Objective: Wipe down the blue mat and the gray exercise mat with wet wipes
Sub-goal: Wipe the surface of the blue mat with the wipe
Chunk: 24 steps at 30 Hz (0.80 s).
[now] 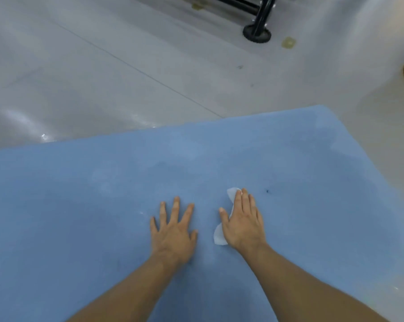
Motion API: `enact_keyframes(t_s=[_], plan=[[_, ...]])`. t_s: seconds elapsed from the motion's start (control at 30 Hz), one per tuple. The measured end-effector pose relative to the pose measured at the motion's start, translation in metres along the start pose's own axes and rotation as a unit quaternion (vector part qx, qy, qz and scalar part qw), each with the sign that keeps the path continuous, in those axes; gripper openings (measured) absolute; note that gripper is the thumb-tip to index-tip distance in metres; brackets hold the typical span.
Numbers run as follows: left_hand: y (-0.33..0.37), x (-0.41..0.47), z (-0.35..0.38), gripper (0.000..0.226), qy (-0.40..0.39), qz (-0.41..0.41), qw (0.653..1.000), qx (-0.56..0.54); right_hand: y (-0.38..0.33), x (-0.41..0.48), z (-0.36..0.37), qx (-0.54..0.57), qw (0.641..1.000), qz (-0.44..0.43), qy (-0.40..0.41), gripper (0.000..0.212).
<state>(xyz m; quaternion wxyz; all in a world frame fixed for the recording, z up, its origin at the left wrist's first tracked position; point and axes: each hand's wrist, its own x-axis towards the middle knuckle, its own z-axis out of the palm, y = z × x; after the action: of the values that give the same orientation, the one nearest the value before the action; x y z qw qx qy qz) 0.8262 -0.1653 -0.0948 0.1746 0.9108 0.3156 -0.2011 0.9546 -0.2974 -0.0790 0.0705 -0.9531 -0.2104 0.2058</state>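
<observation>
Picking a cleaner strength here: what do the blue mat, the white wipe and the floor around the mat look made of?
Large blue mat: probably foam or soft fabric-faced padding; matte, faintly fuzzy, no glare. Thin white wipe under the right hand: likely nonwoven cloth; limp and crumpled. Pale grey floor: smooth, sealed or coated; glossy reflections show.

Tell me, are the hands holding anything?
The right hand presses a white wipe flat against the blue mat, palm over its middle, so it is pinned rather than gripped. The left hand lies flat on the mat, holding nothing.
</observation>
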Motion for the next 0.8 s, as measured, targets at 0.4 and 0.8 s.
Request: enact_keyframes(t_s=[0.4, 0.8], plan=[[0.079, 0.011, 0.0, 0.081, -0.024, -0.154, 0.987, -0.049, 0.1, 0.085, 0.004, -0.101, 0.964, -0.231, 0.089, 0.069], [0.094, 0.015, -0.013, 0.089, -0.058, -0.187, 0.98, -0.026, 0.077, 0.08, 0.001, -0.019, 0.969, -0.233, 0.081, 0.077]])
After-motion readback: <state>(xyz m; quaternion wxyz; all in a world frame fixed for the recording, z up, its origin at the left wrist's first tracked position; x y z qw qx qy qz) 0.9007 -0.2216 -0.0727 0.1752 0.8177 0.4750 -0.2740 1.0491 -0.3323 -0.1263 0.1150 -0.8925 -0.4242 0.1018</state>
